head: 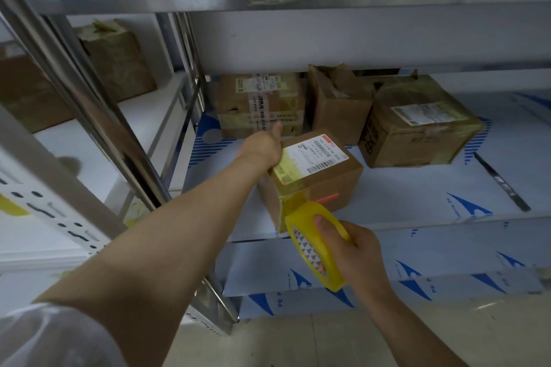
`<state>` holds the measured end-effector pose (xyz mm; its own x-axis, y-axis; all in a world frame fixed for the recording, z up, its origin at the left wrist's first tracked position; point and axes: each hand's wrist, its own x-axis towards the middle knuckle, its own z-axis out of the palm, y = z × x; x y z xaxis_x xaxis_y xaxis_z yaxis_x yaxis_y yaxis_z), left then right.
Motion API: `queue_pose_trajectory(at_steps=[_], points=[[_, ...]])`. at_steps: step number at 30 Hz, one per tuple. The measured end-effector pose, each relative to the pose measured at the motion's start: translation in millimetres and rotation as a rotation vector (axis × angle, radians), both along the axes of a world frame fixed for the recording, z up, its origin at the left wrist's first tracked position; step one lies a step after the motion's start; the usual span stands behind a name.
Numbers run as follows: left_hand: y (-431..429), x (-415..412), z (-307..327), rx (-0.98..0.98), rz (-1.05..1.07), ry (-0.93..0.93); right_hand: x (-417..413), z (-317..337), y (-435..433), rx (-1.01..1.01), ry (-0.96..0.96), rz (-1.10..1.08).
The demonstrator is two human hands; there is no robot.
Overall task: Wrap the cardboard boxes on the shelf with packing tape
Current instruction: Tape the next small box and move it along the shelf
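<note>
The left arm is stretched out far over the shelf (417,197). The left hand (264,147) is laid on the far left top edge of the small box (325,176). Its thumb is stuck out, pointing away to the far side. Its fingers are mostly hidden behind the hand, so it cannot be told if they are bent round the edge or just pressed on it.

The right arm is bent and kept near. The tape roll (313,241) is gripped by the right hand (357,250), with the thumb laid on the outside of the roll and the fingers curled round its right side. The roll is held on its edge, just near the box's near corner.

The small box is set on the shelf, near its front edge and turned a little. It is brown, with a white label (320,155) stuck on top. A strip of yellow tape (293,197) is pulled tight from the roll up onto the near corner, and yellow tape is also seen across the left part of the top.

Three bigger brown boxes are lined up at the far side of the shelf: one on the left (259,104), one in the middle (337,101), one on the right (417,125).
</note>
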<state>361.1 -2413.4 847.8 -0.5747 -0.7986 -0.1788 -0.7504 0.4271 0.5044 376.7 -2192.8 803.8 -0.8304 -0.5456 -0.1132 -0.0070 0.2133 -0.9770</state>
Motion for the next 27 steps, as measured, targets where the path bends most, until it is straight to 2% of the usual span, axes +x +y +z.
queue_pose_trajectory(at_steps=[2,3,8,11,14,17,22,25,27], points=[[19.4,2.1,7.0,-0.311,-0.154,-0.268,-2.2,-1.4,0.3,0.011,0.003,-0.006],[28.3,2.3,5.2,-0.348,-0.192,-0.319,-3.5,-2.4,-0.4,0.018,0.008,-0.004],[36.8,1.3,0.9,-0.298,-0.208,-0.311,-4.0,-3.3,-5.4,0.062,0.043,0.009],[53.5,0.6,3.4,-0.388,-0.214,-0.405,-4.6,-3.0,-4.9,0.067,0.046,-0.001],[74.0,0.5,-7.0,-0.339,-0.257,-0.301,-5.0,-2.4,-7.8,0.064,0.026,-0.014],[63.5,0.3,-1.6,-0.253,-0.267,-0.277,-5.4,-3.2,-8.1,0.07,0.032,-0.016],[30.7,7.4,-2.8,-0.255,-0.115,-0.207,-4.8,-5.4,-7.0,0.062,0.005,-0.004],[20.1,7.0,-7.9,-0.188,-0.08,-0.049,-3.6,-6.5,-7.9,0.054,-0.018,0.001],[10.3,10.6,-8.5,-0.041,-0.056,0.158,-3.7,-4.6,-7.5,0.048,-0.033,0.003]])
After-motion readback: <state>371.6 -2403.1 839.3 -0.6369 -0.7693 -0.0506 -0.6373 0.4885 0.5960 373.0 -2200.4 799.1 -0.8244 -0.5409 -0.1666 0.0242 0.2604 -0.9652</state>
